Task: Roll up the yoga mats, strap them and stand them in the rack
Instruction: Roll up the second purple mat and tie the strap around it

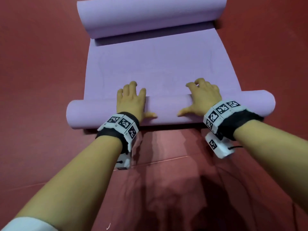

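Mat [160, 64]: purple, laid lengthwise on the red floor [41, 67]; a flat middle stretch is seen between two rolled ends.
Near roll [166, 108]: the task's thing, lying crosswise just in front of the person, under both hands. Few turns seem wound, so the rolling is judged to be at an early stage.
Left grip [131, 102]: laid over the roll's top, fingers nearly straight and close together, thumb spread along the near face. It is pressed down, and nothing is pinched.
Right grip [204, 97]: fingers are arched over the roll, tips dug in at the crease where roll meets flat mat, thumb spread on the near face.
Why so: the hands are set well apart, either side of centre, probably so the roll is driven evenly and kept tight.
Far roll [150, 17]: the other end is curled up on itself and will likely have to be flattened.
Edges: the near roll's ends look square, and no coning is seen.
Room: floor is seen on both sides and flat mat ahead, so the path is judged free up to the far roll.
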Tool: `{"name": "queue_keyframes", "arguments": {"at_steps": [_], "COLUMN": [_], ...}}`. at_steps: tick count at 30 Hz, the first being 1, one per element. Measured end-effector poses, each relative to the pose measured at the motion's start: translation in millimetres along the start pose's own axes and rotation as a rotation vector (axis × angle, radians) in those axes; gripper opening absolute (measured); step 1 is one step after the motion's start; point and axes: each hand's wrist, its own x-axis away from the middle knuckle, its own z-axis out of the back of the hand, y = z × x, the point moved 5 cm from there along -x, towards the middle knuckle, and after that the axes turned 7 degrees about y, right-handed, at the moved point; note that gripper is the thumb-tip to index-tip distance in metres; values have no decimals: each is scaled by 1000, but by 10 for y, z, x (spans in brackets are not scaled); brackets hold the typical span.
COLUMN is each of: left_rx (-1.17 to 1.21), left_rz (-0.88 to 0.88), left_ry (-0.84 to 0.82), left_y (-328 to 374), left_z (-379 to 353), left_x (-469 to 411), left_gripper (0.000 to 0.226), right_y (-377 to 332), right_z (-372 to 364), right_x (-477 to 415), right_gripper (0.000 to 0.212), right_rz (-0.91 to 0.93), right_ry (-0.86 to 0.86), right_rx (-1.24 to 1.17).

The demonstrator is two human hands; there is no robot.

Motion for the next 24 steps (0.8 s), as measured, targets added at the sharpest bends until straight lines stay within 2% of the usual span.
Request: {"name": "queue_keyframes", "arguments": {"at_steps": [3, 5, 6, 7, 8, 10, 11, 12, 13, 16, 19, 21, 24], "left_rx": [28, -19, -12, 21, 37, -23, -68, -104, -122, -135, -110, -99, -27], "left_rz": [130, 83, 48, 37, 26, -23, -51, -75, -91, -133, -184, -236, -289], "left_ry": [83, 237, 282, 228, 114, -109, -145, -146, -115, -4, -23, -143, -457], "left_y": [13, 103, 150, 168, 164, 153, 151, 140, 146, 139, 114, 81, 34], "left_z": [70, 117, 127, 77, -25, -186, -194, -235, -213, -170, -85, -24, -13], "left_x": [-199, -310, -366, -397, -422, -411, -389, -386, -391, -368, -293, -220, 29], "left_gripper": [66, 51, 48, 51, 62, 99, 114, 121, 120, 96, 76, 71, 70], "right_y": [-27, -106, -125, -137, -141, -148, -154, -162, -174, -241, -256, -271, -331], "right_z": [42, -29, -72, -119, -156, -220, -237, -242, -228, -182, -124, -55, -129], "right_x": [-153, -197, -225, -243, -263, -269, -279, -296, -316, -290, -187, -62, 240], "right_gripper": [69, 50, 50, 56, 72, 110, 116, 112, 104, 79, 70, 72, 78], "right_rz": [10, 36, 47, 63, 81, 135, 157, 173, 177, 212, 272, 306, 348], "right_ry": [144, 182, 181, 167, 141, 43, 24, 32, 54, 86, 2, -98, -312], "right_rx": [3, 43, 38, 24, 25, 119, 190, 242, 273, 288, 265, 244, 150]}}
